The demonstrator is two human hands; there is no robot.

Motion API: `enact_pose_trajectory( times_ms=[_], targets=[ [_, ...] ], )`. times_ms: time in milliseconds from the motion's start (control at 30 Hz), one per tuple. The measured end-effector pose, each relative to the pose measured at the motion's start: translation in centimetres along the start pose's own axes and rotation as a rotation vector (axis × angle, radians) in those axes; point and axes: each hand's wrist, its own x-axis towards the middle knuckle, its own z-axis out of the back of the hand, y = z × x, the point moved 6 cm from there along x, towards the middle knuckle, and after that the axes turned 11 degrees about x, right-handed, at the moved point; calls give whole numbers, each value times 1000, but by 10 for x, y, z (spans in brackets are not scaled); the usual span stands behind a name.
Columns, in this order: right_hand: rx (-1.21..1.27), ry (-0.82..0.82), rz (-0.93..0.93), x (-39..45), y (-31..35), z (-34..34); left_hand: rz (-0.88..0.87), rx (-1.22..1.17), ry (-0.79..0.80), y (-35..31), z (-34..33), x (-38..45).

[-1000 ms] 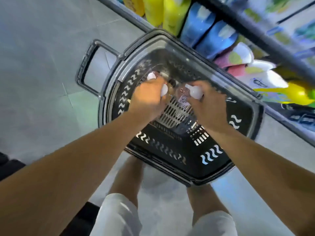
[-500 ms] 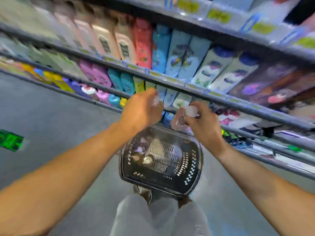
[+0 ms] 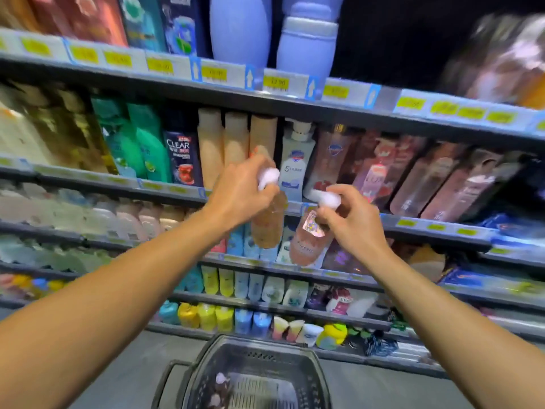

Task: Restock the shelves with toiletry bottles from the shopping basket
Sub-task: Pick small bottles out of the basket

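The left hand (image 3: 236, 193) is raised in front of the shelves (image 3: 265, 95), fingers curled round the white cap of an amber bottle (image 3: 267, 222) that hangs below it, body pointing to 6 o'clock. Just beside it, at its 3 o'clock, the right hand (image 3: 351, 222) pinches the white cap of a pink bottle (image 3: 308, 242), which tilts with its base toward 7 o'clock. The two bottles are close, and I cannot tell whether they touch. Behind them, at 12 o'clock, a row of tan bottles (image 3: 233, 137) stands on a shelf. The basket (image 3: 253, 349) sits on the floor at 6 o'clock below the hands, with a few more bottles blurred at its left side.
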Motion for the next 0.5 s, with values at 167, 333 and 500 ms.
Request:
enact_pose_trajectory(
  times_ms=[167,333,500],
  targets=[
    [-1,-108,93,28,49,52,12,-76,-110,-34,39,36],
    [-52,-175,211,56,93,105,-25,-72,-180,-72,69,67],
    [-70,-206,294,82,129,158,-44,-72,-225,-106,89,94]
  ],
)
